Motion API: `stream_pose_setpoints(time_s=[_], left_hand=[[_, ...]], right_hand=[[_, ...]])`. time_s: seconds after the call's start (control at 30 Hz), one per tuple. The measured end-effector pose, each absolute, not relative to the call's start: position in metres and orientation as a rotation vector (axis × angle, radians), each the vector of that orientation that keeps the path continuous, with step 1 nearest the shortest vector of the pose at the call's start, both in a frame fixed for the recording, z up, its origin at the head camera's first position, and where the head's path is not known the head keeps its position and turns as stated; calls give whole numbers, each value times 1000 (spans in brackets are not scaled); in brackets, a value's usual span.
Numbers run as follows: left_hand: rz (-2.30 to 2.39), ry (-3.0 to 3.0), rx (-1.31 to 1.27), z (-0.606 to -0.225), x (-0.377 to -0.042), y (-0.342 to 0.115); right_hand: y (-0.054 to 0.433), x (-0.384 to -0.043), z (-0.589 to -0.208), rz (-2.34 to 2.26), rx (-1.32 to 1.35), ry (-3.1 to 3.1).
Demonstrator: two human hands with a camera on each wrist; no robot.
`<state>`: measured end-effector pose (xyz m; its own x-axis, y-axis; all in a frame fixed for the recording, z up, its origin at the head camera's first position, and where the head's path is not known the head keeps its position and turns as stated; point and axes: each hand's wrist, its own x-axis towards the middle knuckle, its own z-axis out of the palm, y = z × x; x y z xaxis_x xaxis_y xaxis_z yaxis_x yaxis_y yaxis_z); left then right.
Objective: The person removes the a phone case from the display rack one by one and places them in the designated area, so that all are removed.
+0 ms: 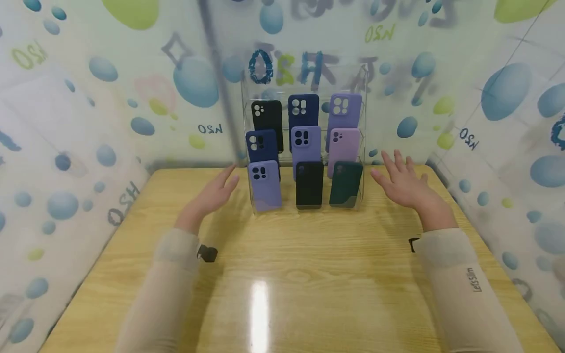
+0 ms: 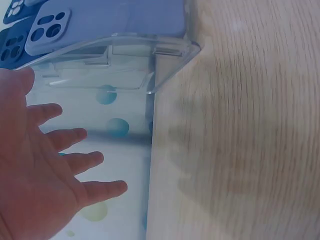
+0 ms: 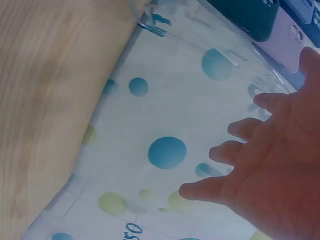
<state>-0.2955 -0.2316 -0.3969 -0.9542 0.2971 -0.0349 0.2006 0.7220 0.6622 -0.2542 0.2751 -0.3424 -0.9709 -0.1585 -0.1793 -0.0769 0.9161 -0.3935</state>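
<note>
A clear rack (image 1: 286,158) of phone cases (image 1: 309,185) blocks the counter (image 1: 304,250) at far middle. The left hand (image 1: 214,196) and right hand (image 1: 402,185) have room along its sides, and could cross the near stretch; patterned walls (image 1: 397,98) bar the way left, right and far.

Wooden bench (image 1: 309,260), light yellow-brown, grain running crosswise, surface glossy; white glare streak (image 1: 259,314) on near part. Clear acrylic display stand (image 2: 130,49) standing directly on bench, at far end, roughly mid-width. Stand stepped, three rows of upright phone cases, slightly overlapping row to row. Back row, left to right: back black case (image 1: 270,122), back navy case (image 1: 304,117), back lavender case (image 1: 346,117). Middle: middle navy case (image 1: 270,153), middle lavender case (image 1: 307,153), lilac-pink case (image 1: 344,151). Front: front lavender case (image 1: 266,189), front black case (image 1: 309,186), dark green case (image 1: 346,185).
</note>
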Motion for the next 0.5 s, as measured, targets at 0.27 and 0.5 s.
stream_pose_setpoints(time_s=[0.27,0.5], left_hand=[[1247,2705,354,-409,-286,-221],[1401,2598,424,-428,-282,-203]], right_hand=[[260,-249,-329,-686,-311,2840],[244,-250,-331,-615,-340,2894]])
